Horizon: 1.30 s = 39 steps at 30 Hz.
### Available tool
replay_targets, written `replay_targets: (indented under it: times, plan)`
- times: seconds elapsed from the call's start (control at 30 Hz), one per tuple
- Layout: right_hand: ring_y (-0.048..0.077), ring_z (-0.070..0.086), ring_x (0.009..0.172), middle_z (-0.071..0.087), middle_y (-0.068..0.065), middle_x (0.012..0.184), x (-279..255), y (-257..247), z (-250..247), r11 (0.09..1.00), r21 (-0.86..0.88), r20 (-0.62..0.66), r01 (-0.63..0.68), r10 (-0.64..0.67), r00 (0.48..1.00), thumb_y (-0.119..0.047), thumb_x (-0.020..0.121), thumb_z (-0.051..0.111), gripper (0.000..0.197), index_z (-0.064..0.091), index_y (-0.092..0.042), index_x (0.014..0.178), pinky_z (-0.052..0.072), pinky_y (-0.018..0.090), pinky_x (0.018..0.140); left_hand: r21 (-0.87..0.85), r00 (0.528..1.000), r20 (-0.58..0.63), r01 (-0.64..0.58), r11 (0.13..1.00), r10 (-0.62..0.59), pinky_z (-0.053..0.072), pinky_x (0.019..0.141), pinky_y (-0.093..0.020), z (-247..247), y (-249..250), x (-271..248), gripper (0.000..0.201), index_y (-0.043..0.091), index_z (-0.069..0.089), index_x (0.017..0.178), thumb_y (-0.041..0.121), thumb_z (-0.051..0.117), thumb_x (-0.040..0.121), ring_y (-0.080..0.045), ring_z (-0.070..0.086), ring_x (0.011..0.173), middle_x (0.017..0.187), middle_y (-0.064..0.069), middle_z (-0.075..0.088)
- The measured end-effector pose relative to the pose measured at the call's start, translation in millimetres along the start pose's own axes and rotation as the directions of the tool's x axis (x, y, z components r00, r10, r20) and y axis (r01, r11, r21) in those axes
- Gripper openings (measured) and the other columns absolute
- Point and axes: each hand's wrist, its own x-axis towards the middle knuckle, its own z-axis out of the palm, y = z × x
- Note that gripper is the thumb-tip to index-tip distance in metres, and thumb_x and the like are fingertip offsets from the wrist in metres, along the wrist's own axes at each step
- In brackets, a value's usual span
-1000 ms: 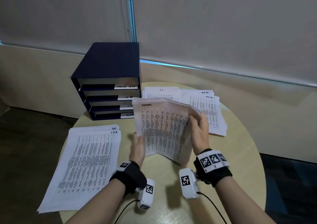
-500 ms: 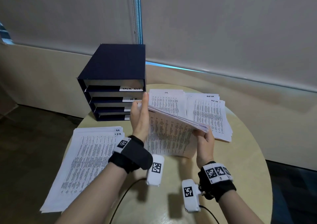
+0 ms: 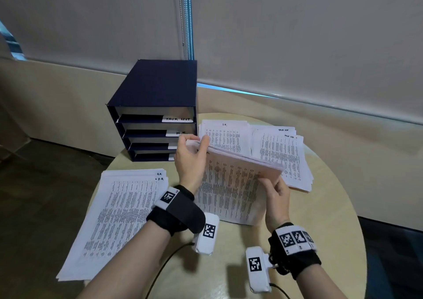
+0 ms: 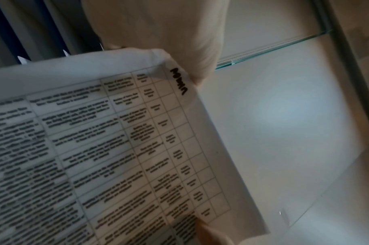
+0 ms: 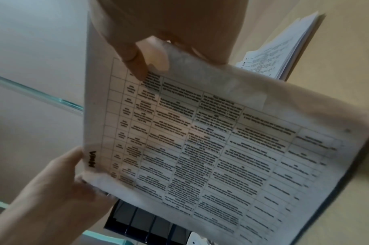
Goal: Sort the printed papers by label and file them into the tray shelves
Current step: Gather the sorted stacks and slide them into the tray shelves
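1. Tray shelves [image 3: 158, 106]: top shelf tab reads "TASK LIST"; second tab "H.R", partly covered; lower tabs hidden.
2. Left pile [image 3: 119, 216]: top corners handwritten "H.R".
3. Far middle pile [image 3: 225, 136]: "I.T."
4. Far right pile [image 3: 283, 152]: "TASK LIST", twice.
5. Held stack [image 5: 221, 149]: handwritten corner label, seen reversed, looks like "ADMIN"; uncertain.
6. Printed table text: too blurred.

You have a round, pale wood bench [image 3: 297, 241] in front of you, its top smooth and lightly glossy. Behind it runs a beige wall ledge [image 3: 57, 97], and above that hang 2 grey roller blinds [image 3: 297, 35] with a beaded pull chain [image 3: 183, 12] in the gap between them. A thin strip of daylight [image 3: 229, 89] shows under the right blind. Dark floor [image 3: 45, 195] lies to your left.
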Motion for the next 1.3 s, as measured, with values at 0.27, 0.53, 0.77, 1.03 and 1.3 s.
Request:
replay_targets:
  times: [0.27,0.53,0.77,1.03,1.3]
  plan:
    - [0.008,0.060,0.074,0.069,-0.009,0.071,-21,6,-3,0.999,-0.033,0.043,0.035,-0.034,0.999,-0.012,0.083,0.067,0.005,0.069,-0.008,0.082,0.047,0.024,0.069,-0.048,0.990,-0.109,-0.093,0.994,0.088,0.040,0.067,-0.014,2,9,-13,0.009,0.018,0.056,0.087,0.024,0.061,0.092,0.009,0.054,0.071,0.078,0.016,0.060]
    - [-0.009,0.051,0.057,0.060,-0.020,0.060,-28,-11,24,0.992,0.034,0.076,0.124,-0.126,0.989,-0.047,0.077,0.067,0.035,0.059,-0.013,0.081,0.043,0.010,0.053,-0.058,0.974,-0.004,-0.224,0.973,0.225,0.039,0.073,-0.004,2,12,-38,0.064,0.024,0.037,0.122,0.060,0.066,0.077,0.003,0.056,0.086,0.094,0.007,0.057]
    - [0.001,0.054,0.095,0.055,-0.014,0.105,-13,29,23,0.992,-0.124,0.012,-0.014,0.016,1.000,0.003,0.084,0.050,0.041,0.046,-0.031,0.107,0.046,0.018,0.079,0.141,0.992,0.113,0.040,0.989,-0.056,0.053,0.092,-0.045,-5,-59,-31,0.059,0.053,0.024,0.115,0.021,0.064,0.085,-0.027,0.062,0.105,0.123,-0.007,0.060]
    - [0.020,0.053,0.075,0.052,0.003,0.085,-5,59,31,0.930,-0.302,-0.112,-0.212,0.186,0.976,0.003,0.092,0.040,0.014,0.037,-0.008,0.101,0.039,0.023,0.054,0.343,0.882,0.343,0.203,0.917,-0.323,0.052,0.092,-0.049,-14,-142,-18,0.035,0.045,0.036,0.121,0.052,0.039,0.086,-0.022,0.063,0.106,0.118,-0.001,0.065]
    - [0.026,0.052,0.116,0.055,0.001,0.129,10,97,72,0.791,-0.428,-0.014,-0.437,0.477,0.879,-0.018,0.077,0.047,0.054,0.044,-0.017,0.131,0.043,0.046,0.098,0.484,0.819,0.358,0.248,0.839,-0.448,0.039,0.051,-0.031,-106,-128,8,0.037,0.030,0.032,0.136,0.020,0.035,0.101,-0.018,0.048,0.056,0.092,-0.013,0.067]
